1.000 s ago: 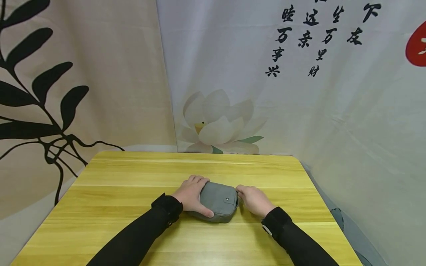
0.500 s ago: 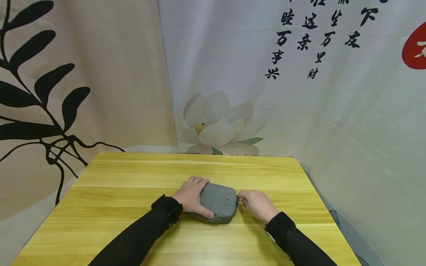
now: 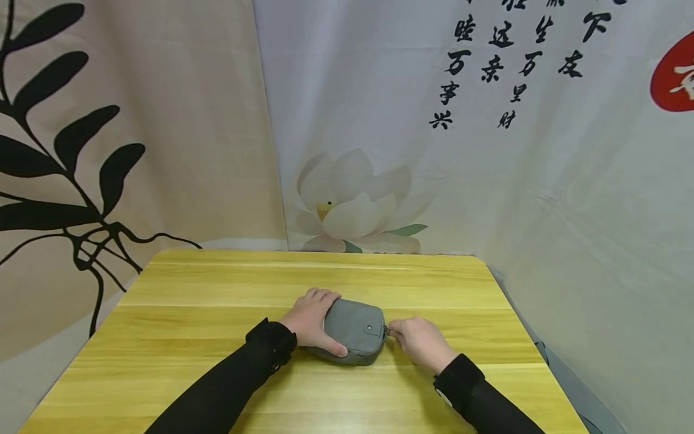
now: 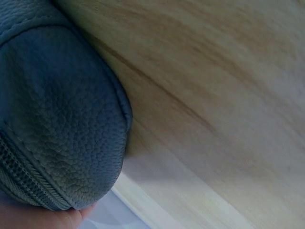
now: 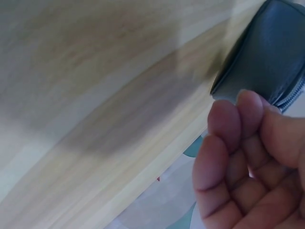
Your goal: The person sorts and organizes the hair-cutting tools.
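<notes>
A small grey zippered pouch (image 3: pixel 353 325) with a snap tab on top lies on the wooden table. My left hand (image 3: pixel 311 320) grips its left end, thumb along the near side and fingers over the far side. At the pouch's right end my right hand (image 3: pixel 420 340) has its fingers curled, with thumb and fingertips pinching at the zipper pull, which is mostly hidden by them. The zipper teeth (image 4: pixel 26 174) run along the pouch's side in the left wrist view. In the right wrist view the fingers (image 5: pixel 224 162) curl close by the zipper end.
The yellow wooden table (image 3: pixel 217 283) spreads around the pouch on all sides. Behind it hangs a cloth backdrop (image 3: pixel 368 120) printed with a lotus, leaves and characters.
My right hand has shifted slightly toward me and down along the pouch's right end, still pinching at the zipper. The left hand and the pouch stay in place.
</notes>
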### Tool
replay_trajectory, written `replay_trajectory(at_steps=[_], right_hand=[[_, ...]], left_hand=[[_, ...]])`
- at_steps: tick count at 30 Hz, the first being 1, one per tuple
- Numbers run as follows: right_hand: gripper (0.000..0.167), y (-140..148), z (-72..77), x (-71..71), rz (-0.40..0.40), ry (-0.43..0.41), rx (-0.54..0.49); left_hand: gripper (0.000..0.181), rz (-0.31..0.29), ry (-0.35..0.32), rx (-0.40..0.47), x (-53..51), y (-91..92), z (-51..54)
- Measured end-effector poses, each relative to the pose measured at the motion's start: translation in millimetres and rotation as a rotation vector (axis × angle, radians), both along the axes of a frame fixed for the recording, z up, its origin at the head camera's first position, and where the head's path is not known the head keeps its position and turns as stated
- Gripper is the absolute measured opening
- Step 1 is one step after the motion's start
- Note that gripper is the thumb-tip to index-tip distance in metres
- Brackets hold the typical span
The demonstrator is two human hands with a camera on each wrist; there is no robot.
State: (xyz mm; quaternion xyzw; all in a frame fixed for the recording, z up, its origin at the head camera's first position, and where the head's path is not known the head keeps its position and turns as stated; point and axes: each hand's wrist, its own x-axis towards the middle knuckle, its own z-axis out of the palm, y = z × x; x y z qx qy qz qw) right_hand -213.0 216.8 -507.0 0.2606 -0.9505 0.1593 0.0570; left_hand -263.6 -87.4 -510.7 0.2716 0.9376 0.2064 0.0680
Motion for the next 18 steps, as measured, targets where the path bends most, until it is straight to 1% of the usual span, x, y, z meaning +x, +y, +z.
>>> replay_trajectory(at_steps=[4, 10, 14, 18], right_hand=[[0.021, -1.1, 1.2, 3.9, -0.001, -0.016, -0.009], [0.02, -1.8, -0.6, 7.0, 0.008, 0.026, 0.0], [0.02, -1.7, -0.9, 8.5, 0.017, 0.021, 0.004], [0.018, -1.8, -0.4, 11.5, 0.036, 0.024, -0.01]], left_hand=[[0.129, -0.003, 0.0, 0.006, 0.7, -0.4, 1.1], [0.129, -0.012, -0.002, 0.026, 0.4, -1.3, -2.5], [0.13, -0.011, 0.001, 0.032, -1.2, -1.6, -5.3], [0.13, -0.01, 0.003, 0.037, -1.6, -1.4, -5.1]])
